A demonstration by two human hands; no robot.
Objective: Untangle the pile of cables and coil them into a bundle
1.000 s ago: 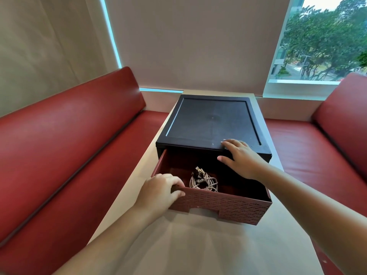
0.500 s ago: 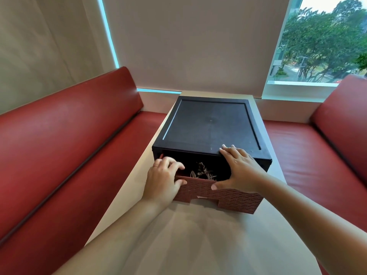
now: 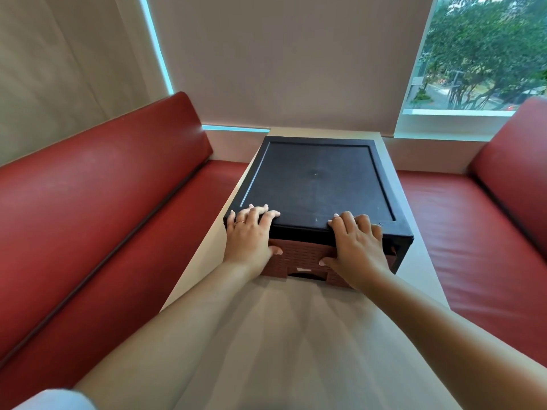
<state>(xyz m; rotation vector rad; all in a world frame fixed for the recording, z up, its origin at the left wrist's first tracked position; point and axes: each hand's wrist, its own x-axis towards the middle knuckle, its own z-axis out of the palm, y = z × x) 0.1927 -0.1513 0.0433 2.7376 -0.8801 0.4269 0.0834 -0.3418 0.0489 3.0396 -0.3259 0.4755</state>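
A black drawer box (image 3: 316,179) stands on the beige table (image 3: 281,335). Its reddish woven-pattern drawer (image 3: 302,255) sits pushed in, flush with the box front. The cables are hidden inside and none show. My left hand (image 3: 248,235) rests at the box's front left corner, fingers flat on the top edge and thumb against the drawer front. My right hand (image 3: 355,244) lies the same way at the front right, fingers on the top and thumb on the drawer face.
Red padded benches run along the left (image 3: 103,202) and right (image 3: 473,217) of the narrow table. A blind-covered wall and a window (image 3: 479,54) lie behind the box. Bare tabletop stretches between the box and me.
The drawer was open with the coiled cables showing; both hands have pushed it in until it is shut. My left hand moved from the drawer rim up to the box's top edge.
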